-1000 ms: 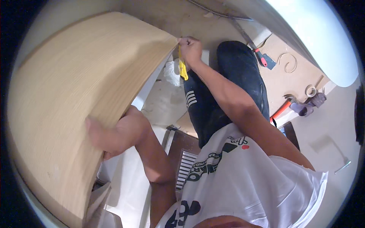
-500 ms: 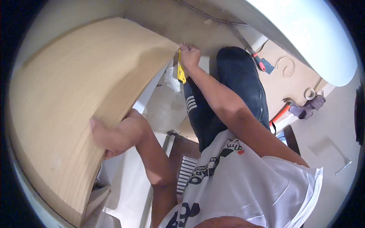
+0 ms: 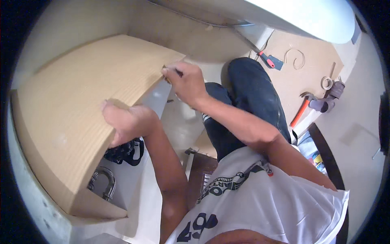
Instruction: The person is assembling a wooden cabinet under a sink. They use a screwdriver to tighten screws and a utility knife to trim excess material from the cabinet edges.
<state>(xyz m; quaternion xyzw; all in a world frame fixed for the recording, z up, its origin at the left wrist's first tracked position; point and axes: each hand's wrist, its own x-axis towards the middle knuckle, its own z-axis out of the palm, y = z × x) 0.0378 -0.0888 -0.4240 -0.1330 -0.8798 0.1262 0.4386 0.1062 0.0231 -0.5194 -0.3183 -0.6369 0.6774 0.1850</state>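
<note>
A pale wood-grain panel (image 3: 81,101) fills the left side, its front edge running from the far middle to the near left. My left hand (image 3: 132,120) is closed over this edge, thumb on top and fingers underneath. Farther along, my right hand (image 3: 187,83) is closed with its fingertips at the panel's edge near the far corner. Only a small dark part shows between its fingers. The yellow utility knife seen in that hand in the earlier head frame is now mostly hidden by it.
Below the panel are a curved metal pipe (image 3: 109,181) and a black strapped bag (image 3: 124,152). On the right lie a red-handled scraper (image 3: 267,60), an orange-handled hammer (image 3: 300,114), a tape roll (image 3: 326,83) and a curled strip (image 3: 300,59). A white rounded fixture (image 3: 317,16) overhangs the far right.
My right hand has moved left and nearer along the panel's edge, and the yellow knife handle has gone out of sight. My left hand stays on the edge. The view has shifted.
</note>
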